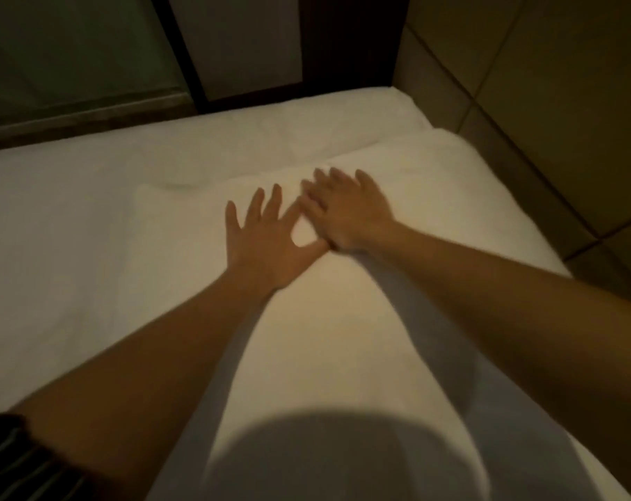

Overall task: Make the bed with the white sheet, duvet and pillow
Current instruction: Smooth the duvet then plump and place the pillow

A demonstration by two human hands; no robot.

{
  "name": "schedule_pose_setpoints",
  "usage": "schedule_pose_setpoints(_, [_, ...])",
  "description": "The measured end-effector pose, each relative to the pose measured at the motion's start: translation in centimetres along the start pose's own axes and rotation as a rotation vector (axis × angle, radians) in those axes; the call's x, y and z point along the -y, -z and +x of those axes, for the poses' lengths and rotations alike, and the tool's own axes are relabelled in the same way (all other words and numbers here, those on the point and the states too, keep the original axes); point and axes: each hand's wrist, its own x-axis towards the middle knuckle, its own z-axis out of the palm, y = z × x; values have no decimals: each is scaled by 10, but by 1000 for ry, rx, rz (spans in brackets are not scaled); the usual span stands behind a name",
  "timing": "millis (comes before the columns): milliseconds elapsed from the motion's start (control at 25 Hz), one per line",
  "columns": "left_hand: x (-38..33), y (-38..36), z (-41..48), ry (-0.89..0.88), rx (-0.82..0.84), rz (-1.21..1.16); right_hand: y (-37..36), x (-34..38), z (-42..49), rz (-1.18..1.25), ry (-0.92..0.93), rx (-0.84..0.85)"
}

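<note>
Both hands lay flat with fingers spread, gripping nothing. The left hand point(267, 244) and the blurred right hand point(346, 215) pressed side by side on what looked like the duvet point(184, 226), which ran from near to far along the right of the bed, over the sheet point(72, 211). Pushing unevenly could have dragged the duvet askew or bunched creases at its far edge. Counted: two hands, one duvet, one sheet, no pillow plainly visible.

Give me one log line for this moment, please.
left hand: open, flat on bedding | right hand: open, flat on bedding, blurred | sheet: spread, creased far side
</note>
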Motion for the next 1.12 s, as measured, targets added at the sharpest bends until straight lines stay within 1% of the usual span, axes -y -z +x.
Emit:
schedule_pose_setpoints(40, [17, -8, 4, 51, 16, -6, -8, -8, 11, -95, -45, 46])
schedule_pose_setpoints(120, [59, -16, 1, 140, 52, -1, -11, -35, 17, -203, -219, 108])
schedule_pose_setpoints(160, [77, -16, -3, 182, 70, 22, -6, -49, 14, -210, -326, 118])
schedule_pose_setpoints(240, [96, -10, -5, 272, 25, 95, 10, -58, 4, -143, -519, 82])
schedule_pose_setpoints(280, [92, -4, -8, 309, -22, 93, 14, -45, 1, -113, -535, 36])
schedule_pose_setpoints(320, [81, -1, -12, 294, -62, 54, 13, -25, -2, -105, -457, -17])
schedule_pose_setpoints(360, [67, -3, -20, 217, -104, 16, 5, 2, -8, -96, -293, -34])
schedule_pose_setpoints(400, [60, -9, -30, 123, -126, 0, -6, 26, -15, -109, -129, -12])
schedule_pose_setpoints(440, [65, -14, -39, 80, -95, 6, -14, 40, -21, -108, -45, 34])
schedule_pose_setpoints(480, [79, -16, -45, 112, -53, 21, -19, 41, -26, -123, -64, 58])
schedule_pose_setpoints(560, [121, -19, -54, 315, -53, 40, -16, 21, -34, -164, -300, 18])
schedule_pose_setpoints(600, [128, -20, -62, 395, -107, 48, -15, 19, -40, -185, -398, 12])
schedule_pose_setpoints(640, [118, -22, -75, 422, -172, 35, -14, 29, -49, -164, -439, 11])
schedule_pose_setpoints(680, [94, -23, -94, 377, -286, -30, -17, 49, -61, -113, -405, -33])
schedule_pose_setpoints(720, [61, -29, -117, 262, -300, -101, -26, 77, -76, -61, -291, -75])
schedule_pose_setpoints(760, [30, -39, -142, 172, -325, -125, -35, 97, -94, -70, -182, -104])
schedule_pose_setpoints(800, [18, -45, -158, 109, -338, -130, -40, 101, -111, -79, -96, -147])
schedule_pose_setpoints(840, [29, -47, -169, 97, -259, -126, -38, 94, -126, -106, -72, -139])
schedule_pose_setpoints(880, [50, -47, -175, 156, -195, -116, -35, 74, -137, -142, -117, -118])
schedule_pose_setpoints(960, [86, -49, -183, 384, -217, -34, -26, 48, -151, -169, -291, -128])
schedule_pose_setpoints(1000, [82, -45, -190, 442, -234, -26, -23, 56, -154, -136, -331, -155])
schedule_pose_setpoints(1040, [64, -42, -199, 419, -271, -81, -21, 79, -158, -70, -302, -178])
schedule_pose_setpoints(1080, [36, -41, -212, 329, -267, -137, -30, 105, -167, -46, -242, -158])
schedule_pose_setpoints(1120, [10, -46, -228, 243, -279, -133, -40, 124, -180, -44, -173, -156])
